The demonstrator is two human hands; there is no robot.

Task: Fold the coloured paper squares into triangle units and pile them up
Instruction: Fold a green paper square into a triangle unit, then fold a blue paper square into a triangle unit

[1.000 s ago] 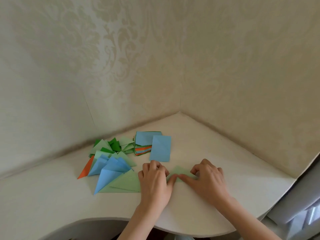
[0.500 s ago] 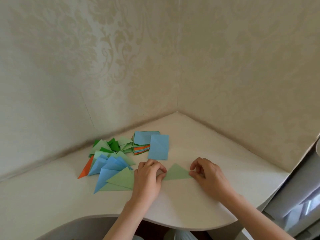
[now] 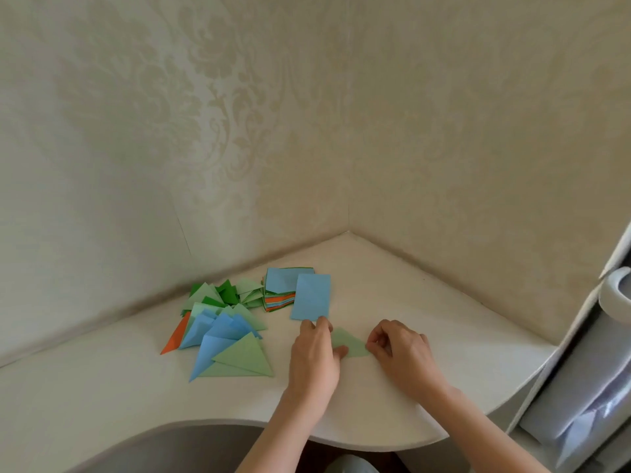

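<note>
Light green triangle (image 3: 348,344) flat on desk (image 3: 426,322), left hand (image 3: 316,353) pinching its left end, right hand (image 3: 401,349) pinching its right corner.

A pale desk (image 3: 426,302) is sitting in a corner, patterned wallpaper (image 3: 239,114) is covering both walls, and grey furniture (image 3: 580,370) is standing rightward.

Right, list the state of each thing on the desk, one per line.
Green triangle: folded, flat on the desk, pinched at both ends.
Left hand: holding the triangle's left end.
Right hand: pinching its right tip.
Blue sheet: unfolded, flat.
Paper stack: unfolded.
Triangle pile: folded, loosely heaped.
</note>
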